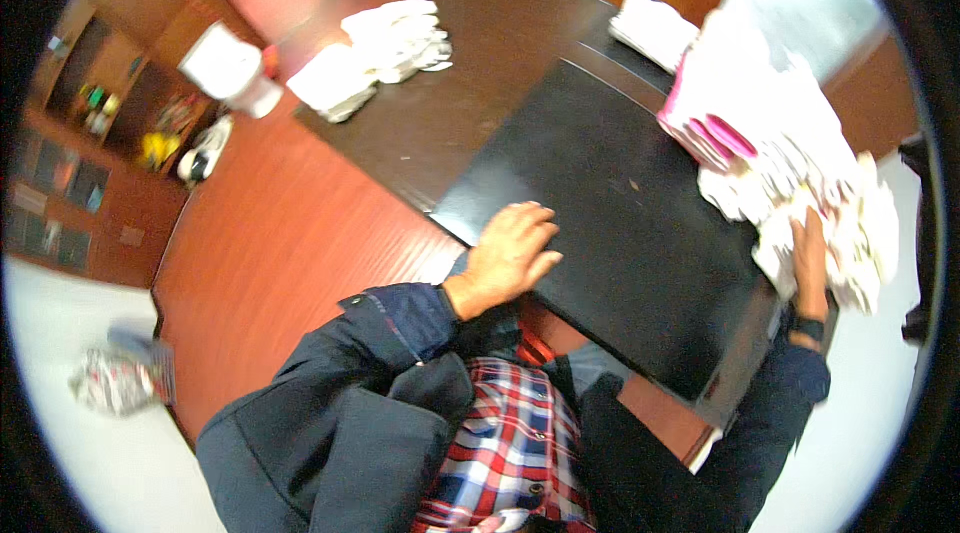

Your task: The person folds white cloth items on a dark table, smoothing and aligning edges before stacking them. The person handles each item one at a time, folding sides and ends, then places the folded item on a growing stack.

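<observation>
My left hand (512,255), palm down with its fingers apart, is over the near left edge of a black desk mat (600,203) and holds nothing. At the right, my right hand (810,263), with a dark band on its wrist, reaches into a heap of white cloth items (847,210); its fingertips are partly hidden among them, so its grip is unclear. A pink-edged bundle (709,139) lies at the heap's left side. Farther off, a folded white stack (652,28) rests beyond the mat.
Two piles of white cloth (397,37) (334,81) lie on the far left part of the wooden desk (300,233). A white container (229,67) and a white shoe-like object (206,150) stand past the desk's left end, near open shelves. A crumpled bag (116,383) is on the floor.
</observation>
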Tool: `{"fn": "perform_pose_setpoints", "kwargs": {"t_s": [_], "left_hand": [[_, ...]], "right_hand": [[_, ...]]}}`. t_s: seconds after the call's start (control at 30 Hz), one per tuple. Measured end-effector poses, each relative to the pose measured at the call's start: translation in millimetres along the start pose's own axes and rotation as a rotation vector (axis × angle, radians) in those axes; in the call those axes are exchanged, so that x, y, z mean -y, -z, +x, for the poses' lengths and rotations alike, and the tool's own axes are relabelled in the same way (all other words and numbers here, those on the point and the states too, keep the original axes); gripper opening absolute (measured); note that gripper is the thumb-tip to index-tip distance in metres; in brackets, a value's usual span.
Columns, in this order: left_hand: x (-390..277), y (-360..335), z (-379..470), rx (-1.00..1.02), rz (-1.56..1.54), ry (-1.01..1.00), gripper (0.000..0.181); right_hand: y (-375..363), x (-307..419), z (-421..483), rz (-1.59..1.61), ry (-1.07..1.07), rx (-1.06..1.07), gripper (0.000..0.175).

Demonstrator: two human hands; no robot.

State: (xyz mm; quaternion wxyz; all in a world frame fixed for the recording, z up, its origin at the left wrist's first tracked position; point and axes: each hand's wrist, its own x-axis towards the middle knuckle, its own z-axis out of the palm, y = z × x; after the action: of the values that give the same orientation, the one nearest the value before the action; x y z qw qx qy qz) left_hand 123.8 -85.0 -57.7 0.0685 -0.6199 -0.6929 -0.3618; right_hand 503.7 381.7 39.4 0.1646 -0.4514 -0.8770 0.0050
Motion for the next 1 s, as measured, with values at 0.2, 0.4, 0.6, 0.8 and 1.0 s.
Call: {"fn": "perform_pose_setpoints", "kwargs": {"t_s": [0.2,0.4,0.6,0.8,1.0], "left_hand": [[43.6,38.3,21.5,0.03,-0.049,-0.06,0.046],[202.8,178.8,56.3,-0.315,0.532,0.376,0.051],[307.5,222.0,54.9,-0.092,0.714,0.698,0.047],[309.5,216.6,42.1,-0.455,0.357,0.639,0.03],[204.3,202.0,54.3,-0.466,-0.949,0.594,0.027]], "right_hand": [[47.6,50.4,-58.6,0.002,0.162,-0.103,0.049],[52.6,149.0,-174.7,0.259,0.221,0.089,0.037],[18.5,196.8,-231.3,0.537,-0.033,0.184,0.035],[6.1,220.1,-255.9,0.648,0.018,0.166,0.033],[4.6,240.4,-257.6,0.794,-0.034,0.137,0.031]]}}
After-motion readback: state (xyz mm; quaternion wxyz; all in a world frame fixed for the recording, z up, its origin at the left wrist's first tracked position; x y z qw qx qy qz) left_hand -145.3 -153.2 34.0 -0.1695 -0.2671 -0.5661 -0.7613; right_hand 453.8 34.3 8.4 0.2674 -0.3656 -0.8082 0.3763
